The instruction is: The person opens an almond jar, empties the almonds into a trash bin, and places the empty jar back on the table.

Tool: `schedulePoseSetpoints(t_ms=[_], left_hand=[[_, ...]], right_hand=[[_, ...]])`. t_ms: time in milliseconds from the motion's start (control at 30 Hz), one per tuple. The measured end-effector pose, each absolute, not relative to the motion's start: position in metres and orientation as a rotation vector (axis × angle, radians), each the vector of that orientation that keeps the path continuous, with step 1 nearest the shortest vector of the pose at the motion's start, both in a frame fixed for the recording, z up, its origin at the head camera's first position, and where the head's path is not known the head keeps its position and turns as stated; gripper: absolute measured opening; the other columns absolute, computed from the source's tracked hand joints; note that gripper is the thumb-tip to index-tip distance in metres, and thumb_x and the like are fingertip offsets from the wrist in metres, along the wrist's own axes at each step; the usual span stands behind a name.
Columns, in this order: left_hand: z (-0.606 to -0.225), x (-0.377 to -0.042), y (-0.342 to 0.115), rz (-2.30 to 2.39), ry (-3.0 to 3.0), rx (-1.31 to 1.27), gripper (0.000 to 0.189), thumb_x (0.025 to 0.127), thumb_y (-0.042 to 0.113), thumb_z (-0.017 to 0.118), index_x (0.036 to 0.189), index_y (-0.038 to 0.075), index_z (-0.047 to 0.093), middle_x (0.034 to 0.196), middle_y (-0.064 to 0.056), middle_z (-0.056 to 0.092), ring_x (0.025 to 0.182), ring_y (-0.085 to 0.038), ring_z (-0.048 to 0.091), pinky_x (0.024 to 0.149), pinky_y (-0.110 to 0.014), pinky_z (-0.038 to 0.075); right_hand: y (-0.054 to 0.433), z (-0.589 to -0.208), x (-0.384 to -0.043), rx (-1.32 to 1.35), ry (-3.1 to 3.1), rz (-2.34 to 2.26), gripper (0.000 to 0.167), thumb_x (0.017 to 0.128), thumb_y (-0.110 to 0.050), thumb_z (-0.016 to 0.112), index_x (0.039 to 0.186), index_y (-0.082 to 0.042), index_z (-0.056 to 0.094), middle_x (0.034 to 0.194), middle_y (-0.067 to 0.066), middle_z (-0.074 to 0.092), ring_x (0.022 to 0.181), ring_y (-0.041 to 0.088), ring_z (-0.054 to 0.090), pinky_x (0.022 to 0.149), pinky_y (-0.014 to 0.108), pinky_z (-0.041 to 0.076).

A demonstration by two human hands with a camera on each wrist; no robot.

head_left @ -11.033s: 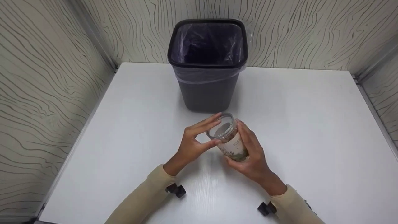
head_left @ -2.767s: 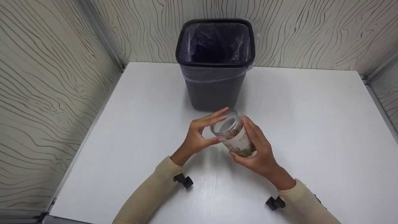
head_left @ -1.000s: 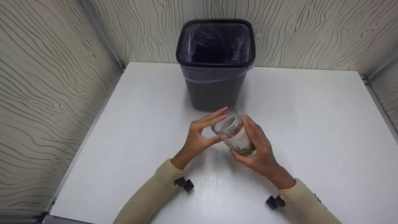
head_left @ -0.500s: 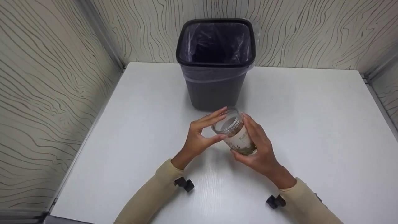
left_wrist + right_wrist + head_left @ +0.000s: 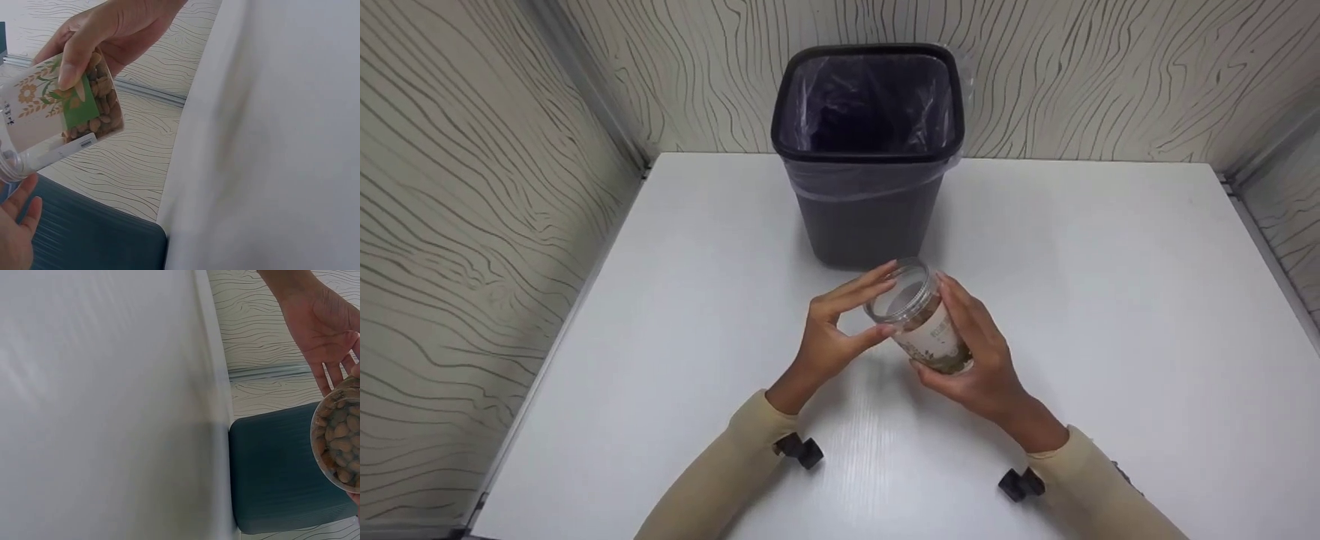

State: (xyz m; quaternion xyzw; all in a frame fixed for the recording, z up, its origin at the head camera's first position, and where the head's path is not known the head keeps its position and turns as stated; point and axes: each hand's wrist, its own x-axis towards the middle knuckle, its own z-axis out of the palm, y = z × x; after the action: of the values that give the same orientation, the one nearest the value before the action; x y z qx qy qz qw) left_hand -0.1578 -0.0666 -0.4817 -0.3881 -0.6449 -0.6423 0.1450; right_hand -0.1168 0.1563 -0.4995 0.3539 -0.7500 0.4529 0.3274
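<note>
A clear round jar [image 5: 936, 339] with a pale printed label is tilted between both hands in the head view, its clear top toward the left. Brown almond-like nuts [image 5: 104, 101] show through its wall in the left wrist view and through its base in the right wrist view. My right hand [image 5: 986, 367] grips the body, thumb below and fingers along the far side. My left hand [image 5: 826, 341] spans the clear top, thumb on the near rim and fingertips on the far rim. In the left wrist view the jar's top end is partly cut off by the frame.
A dark waste bin [image 5: 866, 225] with a clear plastic liner [image 5: 877, 180] stands behind the jar, near the back wall. The white table [image 5: 1110, 300] is bounded by wood-grain patterned panels [image 5: 1080, 82] at the back and sides. Small black cameras [image 5: 801, 450] sit at the wrists.
The head view has shifted slightly, so bin, jar and hands appear a little further left than half a second ago. Both hands keep the same hold on the jar, at nearly the same tilt.
</note>
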Motion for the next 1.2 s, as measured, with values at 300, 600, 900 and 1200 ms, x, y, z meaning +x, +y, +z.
schedulePoseSetpoints(t_ms=[300, 600, 900, 1200], left_hand=[[-0.47, -0.134, -0.068, -1.83, -1.889, -1.017, 0.046, 0.082, 0.0, 0.082, 0.124, -0.01, 0.067, 0.138, -0.029, 0.057, 0.132, -0.037, 0.055, 0.111, -0.048, 0.043], [-0.491, -0.131, -0.089, -1.766, -1.886, -0.898, 0.045, 0.081, 0.001, 0.083, 0.124, -0.002, 0.071, 0.14, -0.018, 0.061, 0.131, -0.035, 0.057, 0.109, -0.048, 0.045], [-0.494, -0.126, -0.108, -1.693, -1.883, -0.845, 0.046, 0.085, 0.017, 0.084, 0.127, 0.002, 0.07, 0.139, -0.017, 0.062, 0.129, -0.034, 0.058, 0.109, -0.046, 0.046], [-0.489, -0.136, -0.113, -1.73, -1.917, -0.968, 0.053, 0.088, 0.031, 0.082, 0.132, 0.004, 0.068, 0.144, -0.017, 0.057, 0.134, -0.035, 0.054, 0.111, -0.048, 0.043]], right_hand=[[0.158, -0.502, -0.11, 0.974, -1.988, 1.146, 0.093, 0.068, -0.013, 0.089, 0.144, 0.015, 0.042, 0.147, 0.031, 0.045, 0.133, 0.034, 0.049, 0.109, 0.03, 0.042], [0.139, -0.502, -0.117, 1.061, -1.961, 1.166, 0.091, 0.072, -0.017, 0.089, 0.144, 0.015, 0.043, 0.147, 0.031, 0.045, 0.133, 0.035, 0.05, 0.11, 0.031, 0.042], [0.125, -0.505, -0.117, 1.098, -1.954, 1.215, 0.099, 0.06, -0.006, 0.093, 0.143, 0.016, 0.043, 0.147, 0.032, 0.045, 0.134, 0.034, 0.049, 0.111, 0.03, 0.041], [0.118, -0.506, -0.118, 1.085, -1.934, 1.216, 0.101, 0.058, -0.004, 0.093, 0.143, 0.016, 0.042, 0.146, 0.032, 0.045, 0.134, 0.035, 0.049, 0.111, 0.031, 0.042]])
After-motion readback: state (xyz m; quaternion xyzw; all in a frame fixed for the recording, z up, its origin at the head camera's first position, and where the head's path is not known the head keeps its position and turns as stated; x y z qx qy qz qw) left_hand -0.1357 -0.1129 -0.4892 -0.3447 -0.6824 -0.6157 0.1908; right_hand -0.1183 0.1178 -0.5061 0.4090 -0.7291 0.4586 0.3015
